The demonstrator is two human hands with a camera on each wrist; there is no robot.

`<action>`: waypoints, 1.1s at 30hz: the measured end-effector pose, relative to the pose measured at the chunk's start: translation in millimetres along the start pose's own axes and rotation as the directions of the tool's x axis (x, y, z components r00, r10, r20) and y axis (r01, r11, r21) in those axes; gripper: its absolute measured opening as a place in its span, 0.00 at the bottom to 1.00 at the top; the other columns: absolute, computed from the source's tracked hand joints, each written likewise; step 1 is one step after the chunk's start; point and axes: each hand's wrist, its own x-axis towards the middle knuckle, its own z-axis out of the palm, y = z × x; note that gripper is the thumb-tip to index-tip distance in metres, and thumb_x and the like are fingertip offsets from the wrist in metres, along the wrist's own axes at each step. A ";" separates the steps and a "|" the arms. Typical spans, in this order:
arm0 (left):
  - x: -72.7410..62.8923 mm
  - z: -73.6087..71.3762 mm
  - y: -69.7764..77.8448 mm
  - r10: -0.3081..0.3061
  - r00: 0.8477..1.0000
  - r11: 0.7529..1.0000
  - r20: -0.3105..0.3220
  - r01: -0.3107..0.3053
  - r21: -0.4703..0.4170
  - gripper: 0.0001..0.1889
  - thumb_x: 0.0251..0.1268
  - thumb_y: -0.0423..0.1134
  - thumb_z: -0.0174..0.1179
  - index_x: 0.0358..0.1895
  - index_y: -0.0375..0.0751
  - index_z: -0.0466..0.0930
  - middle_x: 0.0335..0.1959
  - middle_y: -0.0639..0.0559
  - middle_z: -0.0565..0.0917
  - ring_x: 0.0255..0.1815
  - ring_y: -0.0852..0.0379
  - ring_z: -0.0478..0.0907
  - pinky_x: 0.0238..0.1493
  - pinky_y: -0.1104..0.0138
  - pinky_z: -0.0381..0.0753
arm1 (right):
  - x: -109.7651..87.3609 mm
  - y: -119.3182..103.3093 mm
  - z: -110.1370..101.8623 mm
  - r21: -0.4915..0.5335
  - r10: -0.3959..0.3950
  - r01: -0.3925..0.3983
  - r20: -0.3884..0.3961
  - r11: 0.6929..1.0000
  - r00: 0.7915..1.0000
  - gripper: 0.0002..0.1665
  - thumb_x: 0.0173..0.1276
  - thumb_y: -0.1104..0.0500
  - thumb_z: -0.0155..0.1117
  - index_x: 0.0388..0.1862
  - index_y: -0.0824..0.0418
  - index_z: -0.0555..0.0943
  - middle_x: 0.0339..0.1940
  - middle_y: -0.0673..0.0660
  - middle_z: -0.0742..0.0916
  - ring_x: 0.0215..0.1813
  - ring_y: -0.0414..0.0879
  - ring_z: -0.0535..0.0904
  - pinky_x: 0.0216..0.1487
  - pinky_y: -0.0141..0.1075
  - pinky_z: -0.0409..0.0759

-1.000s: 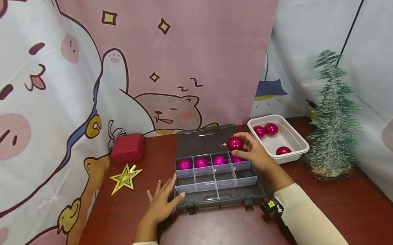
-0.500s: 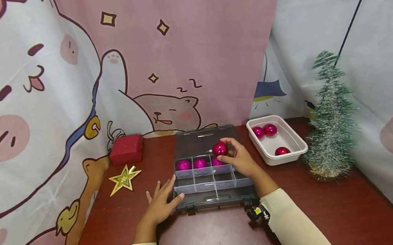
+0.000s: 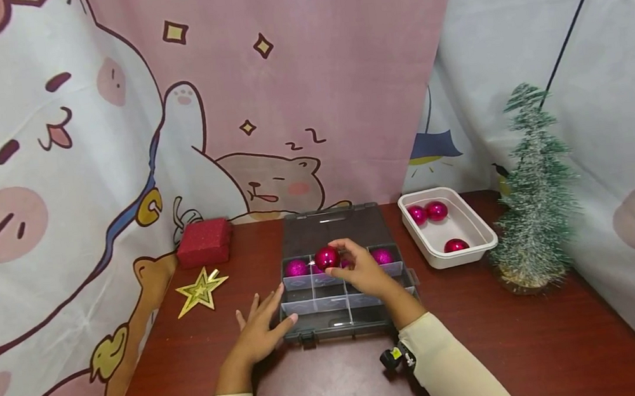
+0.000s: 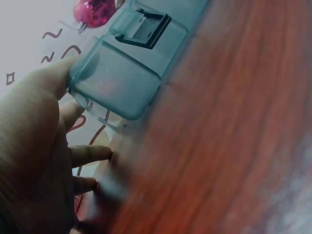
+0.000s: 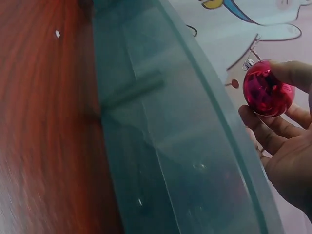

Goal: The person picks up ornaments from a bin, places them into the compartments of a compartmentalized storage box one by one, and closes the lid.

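My right hand (image 3: pixel 366 274) pinches a shiny magenta Christmas bauble (image 3: pixel 326 258) between thumb and fingers, over the back row of a grey see-through compartment box (image 3: pixel 320 319). In the right wrist view, the bauble's silver cap (image 5: pixel 248 64) points away from the palm. Glittery magenta balls sit in the back row; one glitter ball (image 3: pixel 298 267) shows at the left end and another glittery ball (image 3: pixel 382 256) at the right end. Between them, the held bauble and my right hand hide part of the row. My left hand (image 3: pixel 263 332) rests with spread fingers at the box's left side, thumb at its edge.
Right of the box stands a white tray (image 3: pixel 488 242) with three shiny baubles. Beside it is a frosted miniature tree (image 3: pixel 538 202). A red box (image 3: pixel 204 242) and a gold star (image 3: pixel 202 290) lie at the left. The box's dark lid (image 3: pixel 332 228) lies open at the back.
My right hand has carried the bauble leftward along the back row and slightly lower, uncovering the glittery ball at the right end. The left hand has stayed in place.
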 end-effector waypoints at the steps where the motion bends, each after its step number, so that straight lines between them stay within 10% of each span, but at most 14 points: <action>1: 0.0 0.1 0.2 -0.002 1.000 1.000 0.002 0.002 0.002 0.45 0.75 0.68 0.60 0.90 0.64 0.53 0.89 0.41 0.64 0.92 0.23 0.39 0.77 0.19 0.17 | 0.4 -0.2 3.5 -0.003 -0.002 0.002 0.010 1.000 1.000 0.33 0.71 0.65 0.77 0.71 0.67 0.76 0.66 0.71 0.84 0.60 0.61 0.87 0.49 0.35 0.84; 15: 0.3 -0.6 3.0 0.004 1.000 1.000 0.006 -0.004 -0.002 0.45 0.76 0.68 0.59 0.90 0.64 0.53 0.89 0.41 0.63 0.91 0.22 0.39 0.76 0.18 0.17 | 0.4 -3.1 42.4 -0.265 -0.107 0.127 0.089 0.956 0.990 0.32 0.71 0.56 0.80 0.71 0.58 0.80 0.66 0.58 0.85 0.68 0.54 0.84 0.73 0.57 0.82; 33: -0.7 -0.9 2.5 -0.002 1.000 1.000 0.007 0.002 -0.001 0.45 0.76 0.67 0.59 0.90 0.65 0.53 0.88 0.40 0.64 0.91 0.21 0.40 0.76 0.17 0.18 | -5.8 7.3 60.1 -0.470 -0.137 0.179 0.122 0.864 0.983 0.34 0.74 0.52 0.77 0.76 0.56 0.80 0.72 0.58 0.85 0.78 0.58 0.72 0.76 0.64 0.69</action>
